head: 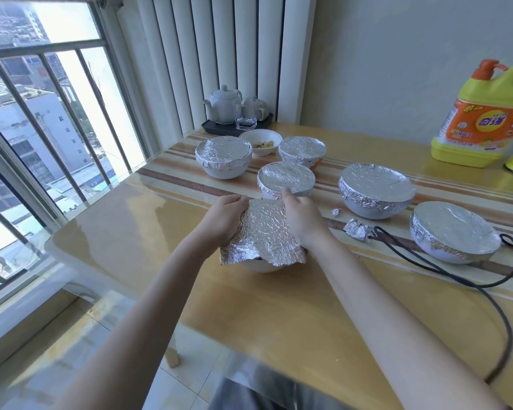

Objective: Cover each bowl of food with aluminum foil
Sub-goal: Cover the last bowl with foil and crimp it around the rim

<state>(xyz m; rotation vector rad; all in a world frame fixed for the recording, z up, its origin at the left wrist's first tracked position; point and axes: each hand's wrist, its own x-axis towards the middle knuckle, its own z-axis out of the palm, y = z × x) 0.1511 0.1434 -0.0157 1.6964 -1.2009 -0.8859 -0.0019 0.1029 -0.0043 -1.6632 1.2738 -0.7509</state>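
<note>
Near the middle of the frame, the left hand and the right hand both have their fingers curled over the crinkly silver sheet of aluminum foil, one on each side, pressing it down. The foil lies on top of a white round bowl, and only the bowl's bottom peeks out under the near edge. The foil's near edge sticks out flat and loose and is not tucked in yet. Just past the hands, five more white bowls already wear tight foil lids, like the foil-covered bowl right behind the right hand's fingers. Farther back, in the upper middle, one small white open bowl of food has no cover yet, so the job is not done. Two scraps of crumpled foil lie to the right on the shiny yellow wooden desk, beside a black cord. The foil is thin, so I think pulling too hard could rip it. Pushing down hard on one side could tip the bowl and spill the food.
</note>
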